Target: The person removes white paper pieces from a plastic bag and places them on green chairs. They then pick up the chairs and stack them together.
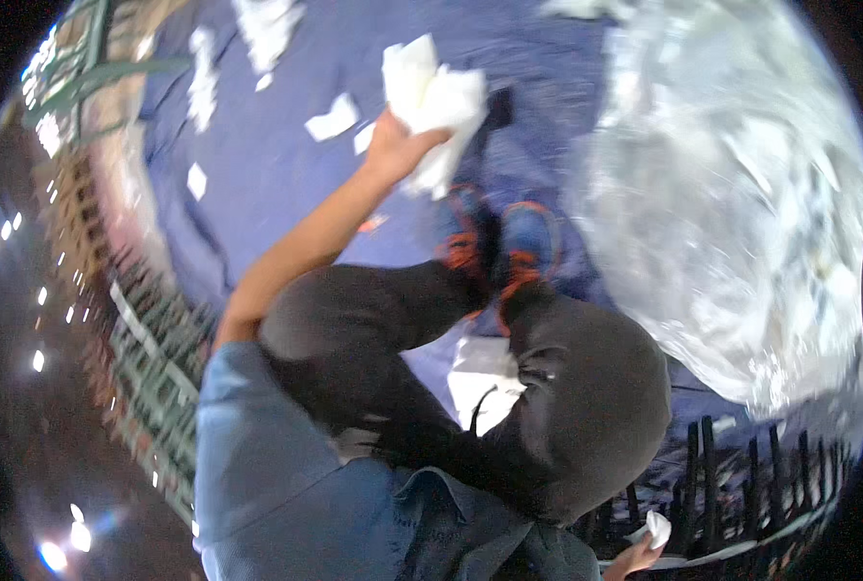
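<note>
Blue shirt (pixel 286 499) is nearest. Left hand (pixel 398 152) pinches a white wad (pixel 451 102) above blue floor cover (pixel 267 155); right hand (pixel 633 558) pinches a white scrap (pixel 657 530). Wad is probably light, soft, tearable: better held around its middle.

The person wears a light blue, short-sleeved fabric shirt (pixel 277 494), loosely creased at the front, and long, dark grey fabric trousers (pixel 586 407). The rounded blue shoes (pixel 530 232) have bright orange laces (pixel 462 254) (finer details are blurred). The left hand (pixel 398 150) and right hand (pixel 631 558) are bare, as is the left forearm (pixel 301 237).
</note>
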Available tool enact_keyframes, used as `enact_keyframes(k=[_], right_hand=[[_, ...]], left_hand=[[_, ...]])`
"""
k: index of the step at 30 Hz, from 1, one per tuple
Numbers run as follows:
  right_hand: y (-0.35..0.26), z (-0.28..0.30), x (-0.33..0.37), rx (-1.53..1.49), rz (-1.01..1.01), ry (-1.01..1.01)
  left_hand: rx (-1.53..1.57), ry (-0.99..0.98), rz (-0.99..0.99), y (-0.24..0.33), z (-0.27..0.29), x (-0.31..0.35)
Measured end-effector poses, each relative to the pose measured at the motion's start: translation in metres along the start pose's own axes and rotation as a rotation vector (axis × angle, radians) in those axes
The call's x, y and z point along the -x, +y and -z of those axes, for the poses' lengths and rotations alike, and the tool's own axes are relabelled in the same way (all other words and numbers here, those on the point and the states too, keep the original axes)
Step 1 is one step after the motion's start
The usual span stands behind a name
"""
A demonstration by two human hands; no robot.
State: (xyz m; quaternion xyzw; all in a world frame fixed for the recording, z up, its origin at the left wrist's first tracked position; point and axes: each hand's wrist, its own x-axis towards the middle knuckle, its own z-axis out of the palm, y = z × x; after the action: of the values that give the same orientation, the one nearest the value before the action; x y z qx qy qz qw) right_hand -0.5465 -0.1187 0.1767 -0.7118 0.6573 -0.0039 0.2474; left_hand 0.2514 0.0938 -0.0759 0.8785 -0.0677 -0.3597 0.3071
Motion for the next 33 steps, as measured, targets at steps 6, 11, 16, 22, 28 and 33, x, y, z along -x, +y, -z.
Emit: enact_keyframes(k=[6, 11, 16, 22, 28, 33], right_hand=[[-0.016, -0.005, -0.023, 0.614, -0.227, -0.14], [-0.045, 0.007, -0.049, 0.82, -0.383, -0.245], [-0.147, 0.071, -0.054, 0.655, 0.278, -0.386], [-0.426, 0.031, -0.053, -0.275, 0.112, -0.64], [-0.748, -0.011, -0.013, -0.147, 0.372, -1.007], [-0.913, -0.053, 0.174, -0.115, 0.625, -1.342]], left_hand=[[-0.261, 0.219, 0.206, -0.058, -0.016, 0.075], [-0.378, 0.16, 0.293, -0.044, 0.041, 0.192], [-0.191, 0.303, 0.309, 0.004, 0.206, 0.36], [0.126, 0.845, 0.451, 0.031, 0.373, 0.577], [0.501, 1.065, 1.036, 0.048, 0.343, 0.674], [0.722, 1.038, 1.233, -0.005, 0.257, 0.697]])
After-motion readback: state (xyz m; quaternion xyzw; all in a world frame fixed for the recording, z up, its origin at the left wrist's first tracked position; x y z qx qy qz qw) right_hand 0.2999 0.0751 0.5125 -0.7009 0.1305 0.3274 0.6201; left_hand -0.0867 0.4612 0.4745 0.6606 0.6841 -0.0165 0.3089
